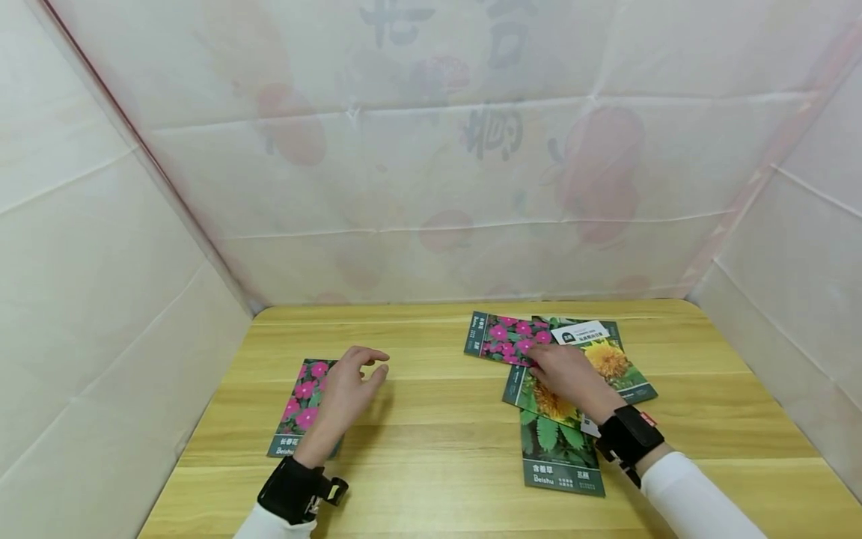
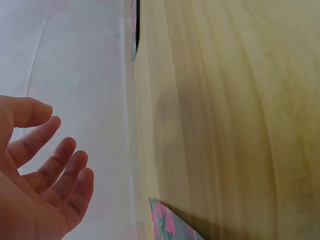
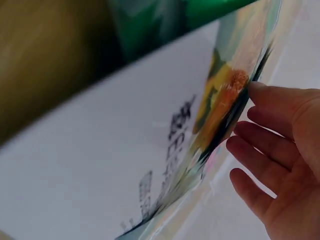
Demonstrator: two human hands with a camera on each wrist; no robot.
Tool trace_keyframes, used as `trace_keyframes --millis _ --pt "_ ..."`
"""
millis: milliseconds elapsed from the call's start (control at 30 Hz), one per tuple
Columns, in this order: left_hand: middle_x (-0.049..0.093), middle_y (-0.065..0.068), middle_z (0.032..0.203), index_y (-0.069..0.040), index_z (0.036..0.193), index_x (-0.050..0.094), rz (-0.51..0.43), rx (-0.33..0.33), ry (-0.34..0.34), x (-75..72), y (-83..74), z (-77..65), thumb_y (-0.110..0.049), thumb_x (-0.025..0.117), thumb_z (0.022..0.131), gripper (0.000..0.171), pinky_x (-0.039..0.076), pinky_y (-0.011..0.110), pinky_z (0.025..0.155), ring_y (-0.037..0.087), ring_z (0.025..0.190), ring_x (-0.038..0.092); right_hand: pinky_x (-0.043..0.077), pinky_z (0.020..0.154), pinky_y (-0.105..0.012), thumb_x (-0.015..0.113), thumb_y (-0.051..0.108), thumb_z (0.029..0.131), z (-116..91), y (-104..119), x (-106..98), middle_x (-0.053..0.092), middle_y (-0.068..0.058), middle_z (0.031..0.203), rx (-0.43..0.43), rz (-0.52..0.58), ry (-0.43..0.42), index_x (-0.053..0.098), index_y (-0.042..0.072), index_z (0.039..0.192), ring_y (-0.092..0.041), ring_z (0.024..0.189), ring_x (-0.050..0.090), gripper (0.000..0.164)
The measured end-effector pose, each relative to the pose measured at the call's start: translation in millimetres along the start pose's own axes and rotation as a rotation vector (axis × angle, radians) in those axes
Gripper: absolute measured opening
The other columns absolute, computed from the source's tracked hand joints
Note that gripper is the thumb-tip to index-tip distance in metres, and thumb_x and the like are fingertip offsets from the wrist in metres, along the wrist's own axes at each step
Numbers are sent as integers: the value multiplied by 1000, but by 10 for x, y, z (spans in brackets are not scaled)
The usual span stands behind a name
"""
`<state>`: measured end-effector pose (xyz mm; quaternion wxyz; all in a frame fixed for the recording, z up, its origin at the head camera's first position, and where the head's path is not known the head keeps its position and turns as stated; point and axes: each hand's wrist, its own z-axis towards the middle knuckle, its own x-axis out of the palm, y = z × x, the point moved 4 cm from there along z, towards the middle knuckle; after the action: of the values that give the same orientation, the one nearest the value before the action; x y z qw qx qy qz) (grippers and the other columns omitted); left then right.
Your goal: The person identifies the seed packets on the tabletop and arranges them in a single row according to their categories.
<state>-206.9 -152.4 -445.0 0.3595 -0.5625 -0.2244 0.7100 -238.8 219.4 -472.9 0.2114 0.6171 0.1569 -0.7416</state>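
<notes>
In the head view, my left hand (image 1: 346,393) hovers over a pink-flower seed packet (image 1: 304,404) at the left, partly covering it. Its fingers are loosely bent with nothing between them; the left wrist view shows the thumb and fingers (image 2: 72,192) apart. At the right, my right hand (image 1: 572,374) reaches over a group of overlapping packets. Its fingertips meet the edge of another pink-flower packet (image 1: 501,338), above an orange-flower packet (image 1: 554,403). In the right wrist view the thumb is right at the edge of a yellow-and-orange packet (image 3: 212,110), the other fingers spread loosely.
A yellow-flower packet (image 1: 609,359) with a white label lies under the group's right side. A green-leaf packet (image 1: 562,457) sticks out toward the front. The wooden table (image 1: 431,464) is bordered by pale cloth walls (image 1: 404,172) at the back and sides.
</notes>
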Motion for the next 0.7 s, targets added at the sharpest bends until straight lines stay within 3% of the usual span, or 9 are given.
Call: trace_keyframes --millis 200,300,467,600,700 --pt "67 12 117 -4 114 76 -8 14 -3 31 -4 3 -9 70 99 18 54 48 87 34 108 63 55 72 -35 75 11 96 -9 26 18 68 1 88 -26 -28 -31 74 13 108 -18 73 64 12" --pt "67 13 117 -3 115 76 -19 15 0 41 -6 0 -9 70 99 18 54 48 87 35 108 63 54 69 -33 76 9 95 -24 46 5 65 3 83 -47 -50 -56 74 14 103 -17 71 62 9" --pt "67 12 117 -3 116 75 -33 -4 10 49 -3 -1 -10 69 99 19 54 48 88 35 109 62 39 56 -28 73 2 95 -31 63 -12 54 1 71 -103 -109 -105 73 8 104 -16 58 51 10" --pt "66 13 119 -4 116 75 -38 -13 11 51 -2 13 -11 69 99 19 54 48 89 35 110 62 34 54 -30 69 -1 96 -31 67 -41 45 -1 65 -141 -189 -203 70 2 108 -16 53 42 12" --pt "63 15 123 -3 117 75 -46 -6 12 62 -12 29 -10 70 99 20 55 50 92 37 113 61 37 56 -34 58 3 104 -41 74 -115 49 -4 68 -150 -227 -333 66 0 105 -19 55 41 9"
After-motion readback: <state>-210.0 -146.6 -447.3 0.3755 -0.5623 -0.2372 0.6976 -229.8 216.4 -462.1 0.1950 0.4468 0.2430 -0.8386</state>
